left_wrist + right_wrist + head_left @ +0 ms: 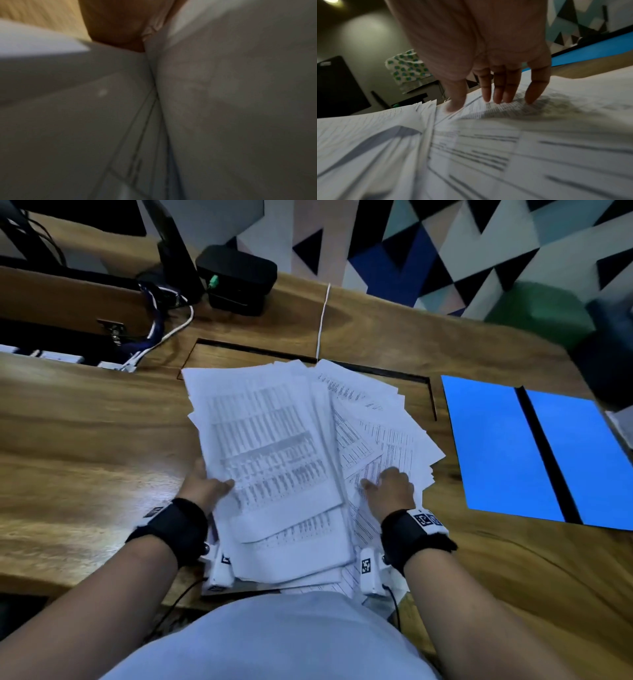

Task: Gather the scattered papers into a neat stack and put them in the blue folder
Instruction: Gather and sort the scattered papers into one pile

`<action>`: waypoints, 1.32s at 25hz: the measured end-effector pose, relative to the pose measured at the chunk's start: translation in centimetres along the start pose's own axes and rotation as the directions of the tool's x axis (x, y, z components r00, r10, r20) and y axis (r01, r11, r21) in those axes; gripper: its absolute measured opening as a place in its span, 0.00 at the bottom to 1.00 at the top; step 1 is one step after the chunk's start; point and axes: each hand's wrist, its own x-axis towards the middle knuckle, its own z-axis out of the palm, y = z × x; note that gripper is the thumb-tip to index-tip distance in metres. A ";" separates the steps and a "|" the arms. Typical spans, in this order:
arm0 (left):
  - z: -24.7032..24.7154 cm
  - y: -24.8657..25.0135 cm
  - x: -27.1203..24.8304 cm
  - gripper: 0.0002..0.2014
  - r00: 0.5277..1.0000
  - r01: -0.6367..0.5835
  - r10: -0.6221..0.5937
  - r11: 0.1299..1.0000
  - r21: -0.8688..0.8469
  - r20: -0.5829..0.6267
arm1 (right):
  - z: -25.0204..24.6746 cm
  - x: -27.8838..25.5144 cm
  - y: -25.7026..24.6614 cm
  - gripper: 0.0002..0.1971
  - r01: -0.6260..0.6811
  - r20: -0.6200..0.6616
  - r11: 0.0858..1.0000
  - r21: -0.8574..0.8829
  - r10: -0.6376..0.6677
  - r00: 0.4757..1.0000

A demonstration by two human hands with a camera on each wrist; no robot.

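Note:
A loose, fanned pile of printed white papers (274, 422) lies mid-desk in the head view. My left hand (205, 487) grips the left edge of the upper bundle, thumb on top and fingers hidden underneath. My right hand (390, 487) rests on the fanned sheets to the right. In the right wrist view its straight fingertips (498, 98) touch the printed papers (471, 155). The blue folder (489, 446) lies open and flat to the right of the pile, also a blue strip (590, 54) beyond my fingers. The left wrist view is blurred, filled with paper sheets (240, 108).
The wooden desk (85, 422) has a recessed panel (239, 350) behind the pile. A black box (236, 280), tangled cables (161, 333) and a white cord (322, 320) sit at the back. A dark object (609, 364) stands beyond the folder.

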 end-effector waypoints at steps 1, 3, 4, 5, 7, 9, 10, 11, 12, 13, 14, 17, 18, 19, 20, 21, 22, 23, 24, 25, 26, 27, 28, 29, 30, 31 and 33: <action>-1.0 -0.5 0.7 0.27 1.000 0.010 -0.010 1.000 -0.010 -0.025 | -0.3 -0.4 0.5 0.29 0.021 0.082 0.997 -0.078 -0.015 0.997; -1.8 -1.1 1.0 0.29 0.998 0.034 -0.034 0.999 -0.009 -0.054 | 0.0 -1.6 0.8 0.34 0.104 0.289 0.992 -0.078 -0.078 0.954; -1.9 -1.3 0.9 0.29 0.998 0.038 -0.038 0.999 -0.013 -0.053 | 0.5 -2.0 0.8 0.34 0.135 0.362 0.988 -0.078 -0.098 0.927; -2.0 -1.5 1.0 0.30 0.999 0.032 -0.032 0.999 -0.018 -0.044 | 0.7 -2.4 0.8 0.33 0.157 0.394 0.985 -0.076 -0.115 0.912; -2.2 -1.3 0.9 0.29 0.999 0.021 -0.022 1.000 -0.014 -0.033 | 0.1 -2.0 0.8 0.30 0.097 0.344 0.995 -0.013 -0.087 0.935; -2.7 -1.3 1.2 0.30 0.999 0.023 -0.023 1.000 0.005 -0.029 | -1.7 -0.7 1.6 0.22 0.035 0.222 0.999 -0.027 -0.028 0.975; -2.8 -1.3 1.2 0.30 0.999 0.029 -0.028 0.999 0.033 -0.031 | -2.8 0.2 2.4 0.17 0.018 0.177 0.997 -0.079 -0.003 0.984; -2.8 -1.4 1.3 0.29 0.999 0.035 -0.033 0.997 0.067 -0.028 | -3.9 1.0 3.0 0.12 0.007 0.143 0.995 -0.104 0.008 0.990; -2.6 -1.3 1.3 0.28 0.999 0.041 -0.039 0.995 0.095 -0.021 | -4.9 1.8 3.5 0.10 -0.027 0.120 0.994 -0.108 0.040 0.992; -2.3 -1.3 1.4 0.27 0.999 0.048 -0.046 0.991 0.128 -0.018 | -5.7 2.7 3.8 0.09 -0.062 0.090 0.992 -0.109 0.072 0.993; -2.0 -0.9 1.2 0.27 0.999 0.051 -0.049 0.986 0.156 -0.019 | -6.2 3.7 4.1 0.11 -0.108 0.049 0.988 -0.107 0.114 0.992; -1.2 -0.4 1.3 0.25 0.999 0.042 -0.039 0.978 0.203 -0.015 | -7.7 5.8 3.3 0.17 -0.179 -0.032 0.983 -0.028 0.178 0.983; -1.0 -0.3 1.2 0.24 1.000 0.031 -0.030 0.978 0.208 -0.010 | -8.0 6.4 2.6 0.18 -0.186 -0.017 0.982 0.022 0.187 0.982; -0.7 -0.2 1.1 0.24 1.000 0.024 -0.024 0.976 0.218 -0.002 | -8.0 6.8 2.0 0.18 -0.177 0.032 0.981 0.083 0.175 0.984; -0.5 -0.3 1.2 0.24 1.000 0.026 -0.028 0.973 0.230 0.005 | -7.8 7.0 1.2 0.19 -0.198 0.106 0.969 0.149 0.184 0.977; -0.2 -0.5 1.2 0.25 0.999 0.029 -0.033 0.970 0.241 0.012 | -7.6 7.1 0.5 0.22 -0.231 0.150 0.949 0.215 0.201 0.968; 0.0 -0.6 1.1 0.26 0.999 0.032 -0.037 0.970 0.241 0.016 | -7.3 7.4 -0.2 0.28 -0.252 0.186 0.934 0.253 0.208 0.960; 0.2 -0.6 1.0 0.25 0.999 0.034 -0.039 0.971 0.238 0.016 | -6.8 7.4 -0.7 0.39 -0.255 0.246 0.916 0.310 0.182 0.952; 0.4 -0.7 1.0 0.24 0.999 0.034 -0.039 0.972 0.234 0.017 | -6.2 7.2 -1.2 0.50 -0.279 0.306 0.893 0.352 0.171 0.936; 0.4 -0.6 1.0 0.24 0.999 0.032 -0.036 0.972 0.232 0.013 | -5.6 7.1 -1.5 0.53 -0.281 0.290 0.870 0.405 0.170 0.942; 0.4 -0.6 0.9 0.24 0.999 0.028 -0.032 0.973 0.229 0.012 | -4.9 6.9 -1.7 0.49 -0.214 0.270 0.898 0.385 0.112 0.956; 0.4 -0.5 0.8 0.24 1.000 0.017 -0.021 0.975 0.221 0.015 | -4.5 6.5 -2.0 0.39 -0.137 0.245 0.937 0.321 0.058 0.968; 0.5 -0.3 0.6 0.25 1.000 0.011 -0.015 0.978 0.208 0.018 | -4.4 6.5 -2.0 0.29 -0.069 0.175 0.970 0.233 0.028 0.984; 0.6 -0.2 0.3 0.26 1.000 0.006 -0.009 0.982 0.190 0.014 | -4.8 6.5 -2.1 0.21 -0.006 0.055 0.986 0.169 -0.003 0.998; 0.7 -0.1 0.1 0.27 1.000 0.004 -0.005 0.988 0.153 0.008 | -5.8 6.2 -2.3 0.15 0.037 -0.078 0.987 0.156 -0.025 0.997; 0.9 0.0 -0.3 0.27 1.000 0.002 -0.003 0.993 0.117 0.006 | -7.1 6.0 -2.5 0.13 0.073 -0.201 0.983 0.171 -0.038 0.979; 1.5 0.0 -0.7 0.26 1.000 0.000 0.000 0.998 0.061 -0.003 | -10.1 5.1 -2.5 0.12 0.162 -0.404 0.957 0.242 -0.053 0.913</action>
